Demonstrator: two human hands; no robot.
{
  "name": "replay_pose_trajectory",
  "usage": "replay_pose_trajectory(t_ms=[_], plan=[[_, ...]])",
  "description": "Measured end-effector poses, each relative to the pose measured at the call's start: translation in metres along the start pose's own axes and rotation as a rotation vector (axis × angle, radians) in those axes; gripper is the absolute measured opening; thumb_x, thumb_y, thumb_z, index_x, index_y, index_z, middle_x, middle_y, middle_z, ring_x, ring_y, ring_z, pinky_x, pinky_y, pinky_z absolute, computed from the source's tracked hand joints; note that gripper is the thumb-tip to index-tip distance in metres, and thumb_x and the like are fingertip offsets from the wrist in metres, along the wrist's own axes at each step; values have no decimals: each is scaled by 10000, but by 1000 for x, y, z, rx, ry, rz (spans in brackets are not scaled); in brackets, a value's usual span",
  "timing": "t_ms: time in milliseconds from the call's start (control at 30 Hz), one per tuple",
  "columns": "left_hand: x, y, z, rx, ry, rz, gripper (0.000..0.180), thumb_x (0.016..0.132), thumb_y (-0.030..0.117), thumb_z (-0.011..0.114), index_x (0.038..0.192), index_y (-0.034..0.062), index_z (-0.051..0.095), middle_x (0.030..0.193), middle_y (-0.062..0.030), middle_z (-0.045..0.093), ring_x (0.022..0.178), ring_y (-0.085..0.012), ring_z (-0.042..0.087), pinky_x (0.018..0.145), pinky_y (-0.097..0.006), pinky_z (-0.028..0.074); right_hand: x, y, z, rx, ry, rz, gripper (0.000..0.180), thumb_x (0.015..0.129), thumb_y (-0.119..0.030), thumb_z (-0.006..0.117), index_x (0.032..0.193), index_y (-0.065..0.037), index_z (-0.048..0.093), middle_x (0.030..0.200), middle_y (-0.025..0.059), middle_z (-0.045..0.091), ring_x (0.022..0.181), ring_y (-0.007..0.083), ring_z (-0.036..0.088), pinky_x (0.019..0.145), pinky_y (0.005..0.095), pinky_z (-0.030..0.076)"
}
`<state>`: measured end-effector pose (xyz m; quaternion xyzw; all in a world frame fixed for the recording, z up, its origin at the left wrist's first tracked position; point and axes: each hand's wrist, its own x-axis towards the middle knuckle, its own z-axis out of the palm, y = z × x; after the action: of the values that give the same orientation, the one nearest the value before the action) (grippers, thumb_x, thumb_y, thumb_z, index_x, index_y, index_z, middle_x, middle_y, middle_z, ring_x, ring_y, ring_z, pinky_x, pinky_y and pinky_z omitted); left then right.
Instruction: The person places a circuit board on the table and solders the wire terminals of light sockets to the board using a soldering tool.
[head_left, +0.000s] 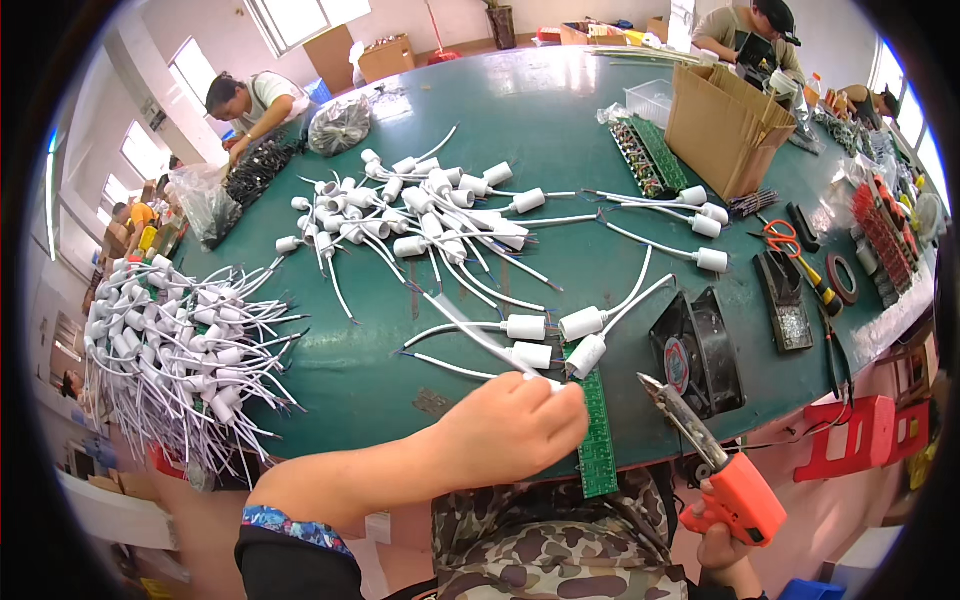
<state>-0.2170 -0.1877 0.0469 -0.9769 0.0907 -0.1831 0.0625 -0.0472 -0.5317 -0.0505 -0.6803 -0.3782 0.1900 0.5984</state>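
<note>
My left hand (515, 430) is closed at the table's near edge on a white cable (475, 335) that runs up and to the left; its other end is hidden by my fingers. Just beyond the knuckles lie white lamp holders (584, 357) with wire tails. A long green circuit board (597, 440) sits beside that hand, overhanging the edge. At the lower right, my right hand (722, 550) grips a red soldering gun (748, 500), its metal tip pointing up and left, apart from the board. A black fan (697, 352) stands beyond the tip.
A lamp-holder pile (400, 210) covers the middle, with another heap (180, 350) at left. On the right lie scissors (778, 238), a black tray (783, 300), pliers (832, 350) and tape (842, 278). A cardboard box (725, 130) stands behind. Other people work around the table.
</note>
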Motion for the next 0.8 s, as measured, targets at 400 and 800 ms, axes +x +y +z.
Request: replay_pose_trajectory(t_ms=[400, 800], plan=[[10, 4, 60, -323, 182, -271, 437, 850, 274, 765, 1245, 122, 660, 1179, -84, 609, 1279, -305, 536, 1057, -612, 364, -6, 50, -12, 142, 210, -128, 574, 1014, -387, 568, 1343, 79, 506, 1233, 196, 648, 847, 176, 653, 744, 318, 570], [1, -35, 58, -400, 302, -431, 290, 822, 205, 763, 1071, 81, 684, 1101, -88, 668, 1094, -315, 629, 1046, -521, 428, 1, 50, -3, 128, 187, -89, 582, 1008, -396, 578, 1336, 81, 515, 1212, 188, 658, 844, 177, 653, 750, 321, 567]])
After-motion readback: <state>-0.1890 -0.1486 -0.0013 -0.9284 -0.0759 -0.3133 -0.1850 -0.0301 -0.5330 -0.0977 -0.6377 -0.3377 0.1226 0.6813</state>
